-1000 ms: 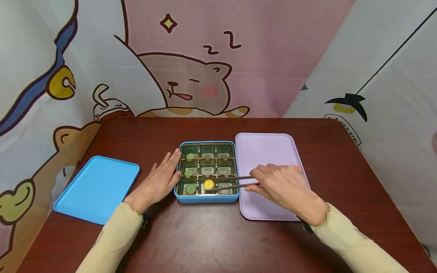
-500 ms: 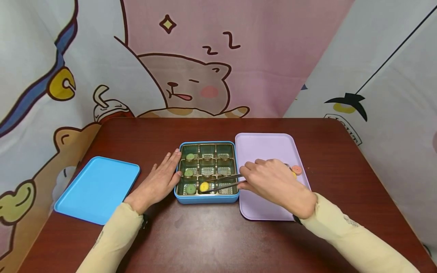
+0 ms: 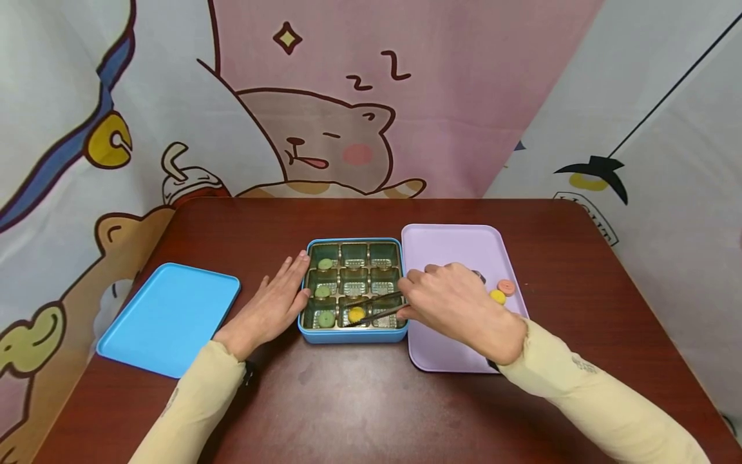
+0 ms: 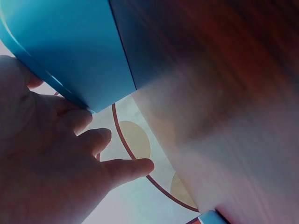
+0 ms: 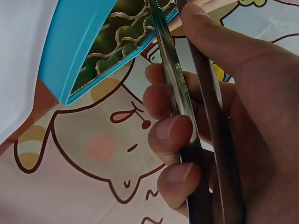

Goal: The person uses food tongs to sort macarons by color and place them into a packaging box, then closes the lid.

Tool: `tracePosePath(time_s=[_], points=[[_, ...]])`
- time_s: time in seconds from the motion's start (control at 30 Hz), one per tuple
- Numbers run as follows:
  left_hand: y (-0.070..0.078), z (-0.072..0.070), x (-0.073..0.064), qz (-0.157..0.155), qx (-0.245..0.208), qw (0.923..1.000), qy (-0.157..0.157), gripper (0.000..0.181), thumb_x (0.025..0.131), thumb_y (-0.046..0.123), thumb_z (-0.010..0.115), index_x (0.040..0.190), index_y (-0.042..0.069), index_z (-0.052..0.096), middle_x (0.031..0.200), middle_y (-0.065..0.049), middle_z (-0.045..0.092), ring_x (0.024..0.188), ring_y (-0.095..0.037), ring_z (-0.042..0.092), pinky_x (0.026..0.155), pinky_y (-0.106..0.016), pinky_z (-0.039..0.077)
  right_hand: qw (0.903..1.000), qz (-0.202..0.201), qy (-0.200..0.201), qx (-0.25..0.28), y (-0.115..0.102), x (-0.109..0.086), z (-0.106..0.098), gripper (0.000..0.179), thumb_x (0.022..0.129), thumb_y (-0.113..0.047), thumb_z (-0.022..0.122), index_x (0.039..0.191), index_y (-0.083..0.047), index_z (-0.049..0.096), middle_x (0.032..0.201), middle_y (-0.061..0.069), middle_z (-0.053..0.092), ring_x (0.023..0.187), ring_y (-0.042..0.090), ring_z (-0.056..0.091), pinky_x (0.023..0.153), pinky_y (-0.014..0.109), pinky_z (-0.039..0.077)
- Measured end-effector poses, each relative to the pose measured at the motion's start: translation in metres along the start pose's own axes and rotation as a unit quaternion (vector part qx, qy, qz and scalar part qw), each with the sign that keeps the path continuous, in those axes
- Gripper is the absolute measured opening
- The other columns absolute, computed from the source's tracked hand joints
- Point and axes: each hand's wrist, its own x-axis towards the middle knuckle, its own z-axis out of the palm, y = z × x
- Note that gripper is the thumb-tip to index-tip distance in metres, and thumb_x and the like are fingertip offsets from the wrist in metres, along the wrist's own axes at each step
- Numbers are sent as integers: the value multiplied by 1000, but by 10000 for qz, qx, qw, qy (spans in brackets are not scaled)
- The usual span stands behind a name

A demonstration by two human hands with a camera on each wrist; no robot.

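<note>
My right hand (image 3: 455,309) holds a pair of long metal tweezers (image 5: 175,79), fingers curled on one arm and thumb on the other. The tips are spread in the front middle compartment of a blue box (image 3: 353,337), either side of a round yellow piece (image 3: 356,315). Whether they touch it I cannot tell. Green round pieces (image 3: 326,319) lie in the left column, one per compartment. My left hand (image 3: 269,309) rests its extended fingers against the box's left side; in the left wrist view, the hand (image 4: 60,144) is beside the blue wall.
Right of the box lies a lilac tray (image 3: 449,248) bearing a pink round piece (image 3: 506,287) and a yellow one (image 3: 496,296), partly behind the right hand. A blue lid-like tray (image 3: 168,319) lies at the left of the brown table (image 3: 359,399). A patterned cloth hangs behind.
The right hand has moved left over the lilac tray, uncovering the pink and yellow pieces there. The tweezer tips have spread apart, and the yellow piece has shifted within its compartment. The left hand stays put.
</note>
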Motion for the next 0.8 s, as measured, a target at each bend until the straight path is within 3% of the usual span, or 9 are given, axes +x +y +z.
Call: tracePosePath(time_s=[0.17,0.3,0.43,0.53,0.67,0.8], points=[[1,0,1,4,13,10000,-18,67,113,34,40,168,11,10,174,-9,5,158,-36,9,116,-74,17,9997,174,145,92,9,-14,3,47,82,-50,84,73,-12,59,64,-2,50,53,20,54,41,36,43],[1,0,0,-1,-18,10000,-14,67,113,34,41,168,10,10,174,-9,5,158,-37,9,116,-75,17,9973,411,363,488,22,-35,10,45,84,-53,81,87,-11,66,69,-4,55,56,16,55,42,33,42],[-1,1,-2,-18,1,10000,22,67,113,34,41,168,10,11,174,-10,6,158,-38,10,115,-75,17,9906,887,433,947,34,-59,14,45,84,-53,80,99,-12,69,74,-6,61,59,10,54,43,28,40],[-2,0,-2,-47,2,10000,46,68,113,34,41,168,10,10,174,-9,7,158,-37,10,116,-75,17,9841,1326,361,1129,43,-75,14,43,85,-53,80,99,-15,68,74,-10,59,58,5,49,43,25,37],[-1,0,-1,-12,-29,10000,68,67,113,35,41,168,10,11,174,-9,7,158,-38,10,116,-75,17,9762,1803,267,1172,55,-96,12,40,86,-52,80,98,-16,68,72,-12,55,58,3,46,45,25,38],[0,1,0,16,-48,10000,53,67,113,35,40,168,11,11,174,-9,7,158,-38,10,116,-75,17,9697,2159,267,1107,67,-118,12,39,84,-49,84,98,-15,69,74,-10,59,59,5,47,45,28,39]])
